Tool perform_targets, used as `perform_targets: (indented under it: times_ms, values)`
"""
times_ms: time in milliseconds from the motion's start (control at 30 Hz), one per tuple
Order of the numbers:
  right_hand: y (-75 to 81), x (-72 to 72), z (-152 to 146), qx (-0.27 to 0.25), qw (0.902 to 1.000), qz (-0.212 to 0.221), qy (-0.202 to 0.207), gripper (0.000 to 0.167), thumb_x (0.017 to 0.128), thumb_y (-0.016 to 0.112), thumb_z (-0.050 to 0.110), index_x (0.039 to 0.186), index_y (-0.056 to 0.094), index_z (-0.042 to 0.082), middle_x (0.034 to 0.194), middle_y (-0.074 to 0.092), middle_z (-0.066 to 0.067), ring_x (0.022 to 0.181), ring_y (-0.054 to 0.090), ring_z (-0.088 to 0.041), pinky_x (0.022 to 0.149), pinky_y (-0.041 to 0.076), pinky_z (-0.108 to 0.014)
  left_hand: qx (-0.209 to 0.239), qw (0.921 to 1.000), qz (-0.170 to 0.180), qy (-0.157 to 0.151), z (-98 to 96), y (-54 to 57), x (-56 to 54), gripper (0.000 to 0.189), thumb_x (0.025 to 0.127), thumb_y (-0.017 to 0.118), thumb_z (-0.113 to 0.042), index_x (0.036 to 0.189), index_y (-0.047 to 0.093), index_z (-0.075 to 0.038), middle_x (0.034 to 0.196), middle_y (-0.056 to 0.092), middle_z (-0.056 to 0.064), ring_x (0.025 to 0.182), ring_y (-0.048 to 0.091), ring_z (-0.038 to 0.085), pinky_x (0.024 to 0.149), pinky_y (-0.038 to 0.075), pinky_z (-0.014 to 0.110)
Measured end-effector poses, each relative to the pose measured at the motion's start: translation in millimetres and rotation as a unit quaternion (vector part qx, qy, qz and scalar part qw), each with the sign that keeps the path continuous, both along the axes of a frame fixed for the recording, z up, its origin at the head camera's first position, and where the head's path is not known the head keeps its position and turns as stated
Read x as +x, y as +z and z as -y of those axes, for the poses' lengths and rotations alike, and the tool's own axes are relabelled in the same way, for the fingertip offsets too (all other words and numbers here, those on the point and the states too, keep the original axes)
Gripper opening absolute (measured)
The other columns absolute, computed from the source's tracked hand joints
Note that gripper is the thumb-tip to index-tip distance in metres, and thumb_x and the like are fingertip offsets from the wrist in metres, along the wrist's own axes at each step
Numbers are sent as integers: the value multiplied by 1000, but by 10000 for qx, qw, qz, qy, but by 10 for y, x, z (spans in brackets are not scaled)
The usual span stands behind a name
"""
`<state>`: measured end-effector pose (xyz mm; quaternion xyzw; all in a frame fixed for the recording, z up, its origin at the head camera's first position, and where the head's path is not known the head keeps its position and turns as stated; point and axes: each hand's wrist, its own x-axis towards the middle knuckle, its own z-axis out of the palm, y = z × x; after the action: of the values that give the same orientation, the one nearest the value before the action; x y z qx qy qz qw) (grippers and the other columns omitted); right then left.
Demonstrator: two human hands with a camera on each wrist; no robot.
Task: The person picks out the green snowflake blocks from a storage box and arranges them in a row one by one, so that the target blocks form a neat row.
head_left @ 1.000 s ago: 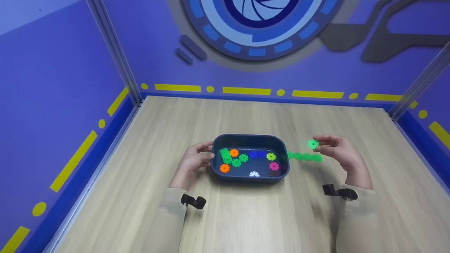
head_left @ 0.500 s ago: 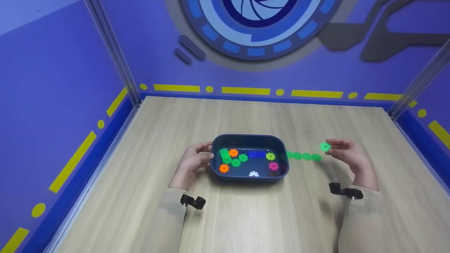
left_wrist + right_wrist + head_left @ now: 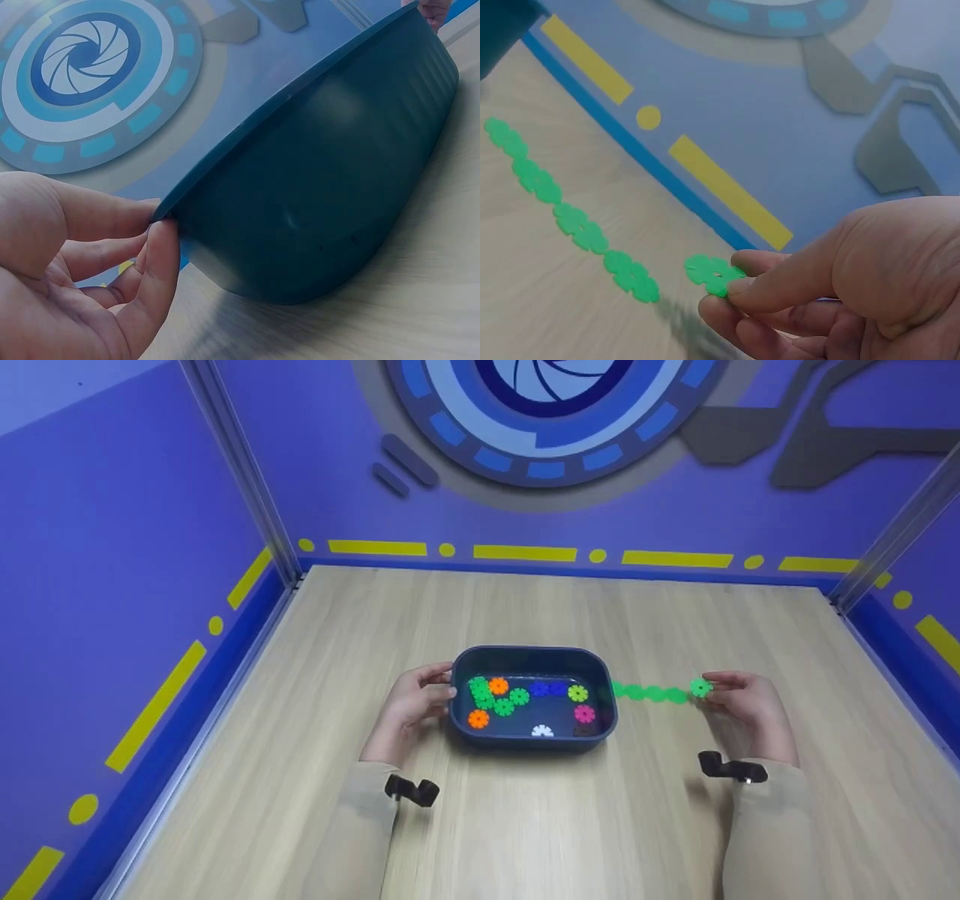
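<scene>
Gripping one green notched disc (image 3: 697, 685) between thumb and fingers (image 3: 724, 319), the right hand (image 3: 756, 711) holds it near the end of a row of green discs (image 3: 655, 694); the right wrist view shows a gap between disc and row. The row, four discs visible, lies on the counter (image 3: 555, 825) and runs from near the bin toward the counter's right edge. The left hand (image 3: 407, 701) pinches the rim of this dark rounded-rectangular bin (image 3: 534, 743) at the end facing the counter's left edge. The bin stands upright, long sides roughly parallel to the counter's far edge and well apart from it. Bin contents, left-edge end: loose green discs (image 3: 503, 709), two orange discs (image 3: 475, 716). Right-edge end: two blue discs (image 3: 541, 690), one yellow-green disc (image 3: 573, 690), one pink disc (image 3: 580, 710). Near wall: one white disc (image 3: 542, 730). Blue panels (image 3: 135, 547) border the counter's far, left and right edges.
</scene>
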<state>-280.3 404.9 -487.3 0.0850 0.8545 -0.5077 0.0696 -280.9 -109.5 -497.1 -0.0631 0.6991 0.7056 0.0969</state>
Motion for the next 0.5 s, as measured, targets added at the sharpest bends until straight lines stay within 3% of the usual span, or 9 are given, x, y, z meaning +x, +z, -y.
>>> perform_targets:
  times_ms: [233,500]
  values:
    - [-60,-2,23,-384,9988,179,-241,51,97,59,-3,145,45,-15,98,71,7,86,67,2,81,57,-17,6,10000,-53,-20,2,0,0,55,87,68,5,141,61,-4,121,64,15,80,63,15,67,57,27]
    - [-96,15,50,657,9975,52,-257,51,91,69,6,139,58,-7,117,71,-11,89,58,0,76,49,-12,41,10000,-36,-14,3,-3,7,54,87,68,5,140,62,-3,119,64,13,79,63,15,67,57,28]
